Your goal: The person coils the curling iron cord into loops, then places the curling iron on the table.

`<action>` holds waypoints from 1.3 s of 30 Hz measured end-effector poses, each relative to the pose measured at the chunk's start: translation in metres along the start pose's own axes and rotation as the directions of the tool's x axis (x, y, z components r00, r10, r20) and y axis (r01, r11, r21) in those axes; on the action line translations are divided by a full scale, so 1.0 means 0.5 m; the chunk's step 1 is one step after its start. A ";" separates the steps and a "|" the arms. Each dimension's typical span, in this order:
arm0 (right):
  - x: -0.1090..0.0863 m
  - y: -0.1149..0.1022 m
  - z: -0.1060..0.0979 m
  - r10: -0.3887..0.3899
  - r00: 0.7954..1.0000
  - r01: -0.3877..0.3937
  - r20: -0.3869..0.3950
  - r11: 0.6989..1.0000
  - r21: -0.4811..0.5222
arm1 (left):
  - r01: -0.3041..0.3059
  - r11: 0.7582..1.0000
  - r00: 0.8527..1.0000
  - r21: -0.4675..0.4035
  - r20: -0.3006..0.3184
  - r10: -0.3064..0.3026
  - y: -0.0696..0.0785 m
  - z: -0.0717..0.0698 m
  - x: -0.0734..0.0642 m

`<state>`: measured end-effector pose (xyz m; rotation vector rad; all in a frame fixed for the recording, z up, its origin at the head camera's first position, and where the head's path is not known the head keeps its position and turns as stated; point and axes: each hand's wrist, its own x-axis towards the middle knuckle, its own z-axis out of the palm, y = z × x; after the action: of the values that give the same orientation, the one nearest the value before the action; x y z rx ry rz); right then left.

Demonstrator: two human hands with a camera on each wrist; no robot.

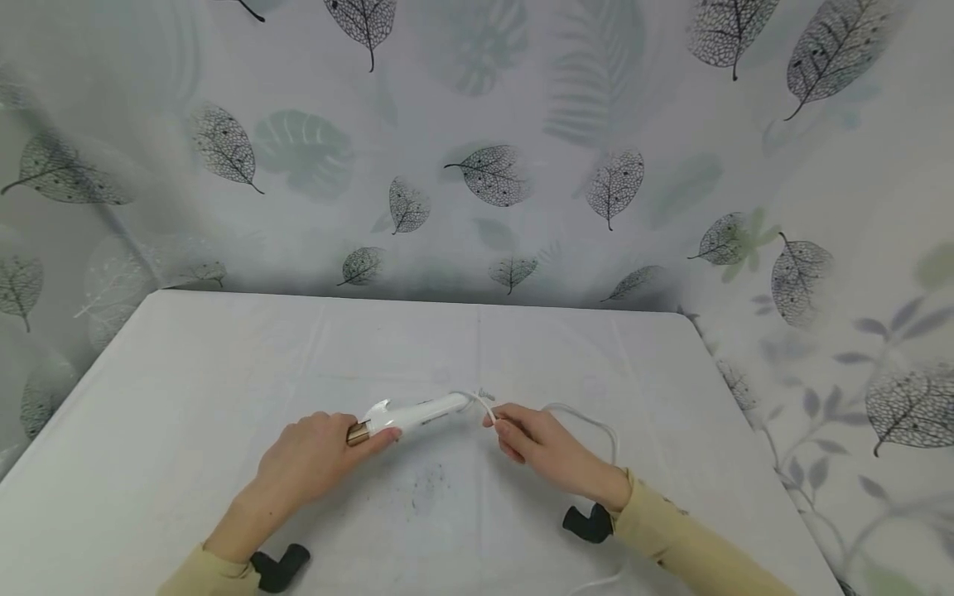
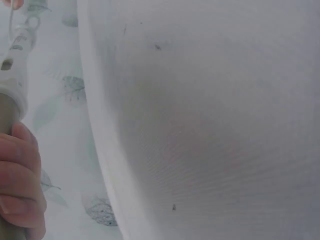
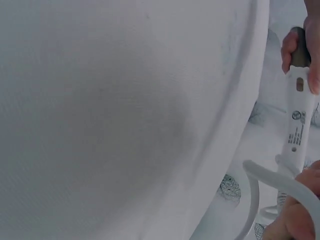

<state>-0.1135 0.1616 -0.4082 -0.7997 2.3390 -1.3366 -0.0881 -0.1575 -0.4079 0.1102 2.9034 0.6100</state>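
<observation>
A white curling iron point(image 1: 421, 413) with a gold-brown barrel is held above the table, its handle end pointing right. My left hand point(image 1: 309, 455) grips the barrel; the left wrist view shows fingers point(image 2: 20, 175) curled round it. The right hand point(image 1: 547, 447) pinches the white cord point(image 1: 488, 407) close to where it leaves the handle. In the right wrist view the handle point(image 3: 296, 120) shows printed markings, and the cord point(image 3: 280, 176) loops beside the right hand point(image 3: 298, 217). Most of the barrel is hidden by the left hand in the head view.
Both hands are over a table point(image 1: 224, 356) covered in white cloth. More of the cord point(image 1: 613, 439) trails behind the right wrist toward the near edge. A leaf-patterned curtain point(image 1: 447, 108) stands behind the table and at its sides.
</observation>
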 end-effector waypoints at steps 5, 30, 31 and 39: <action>-0.001 0.007 0.017 -0.013 0.999 0.012 -0.047 1.000 -0.024 | 0.009 1.000 1.000 -0.026 -0.020 -0.010 0.003 0.000 0.005; 0.008 0.033 0.038 0.323 0.939 -0.243 -0.120 0.869 0.432 | -0.016 0.999 0.988 -0.038 -0.155 0.010 -0.003 -0.020 0.034; 0.009 0.035 0.036 0.324 0.939 -0.241 -0.118 0.861 0.448 | -0.023 0.999 0.987 -0.032 -0.160 0.018 -0.003 -0.021 0.035; 0.033 0.047 0.033 0.303 0.953 -0.279 0.013 0.861 0.425 | -0.033 0.999 0.990 -0.036 -0.137 0.028 0.010 -0.023 0.034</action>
<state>-0.1246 0.1497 -0.4368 -0.2651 1.9884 -1.6522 -0.1067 -0.1555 -0.3983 0.1130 3.0241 0.7048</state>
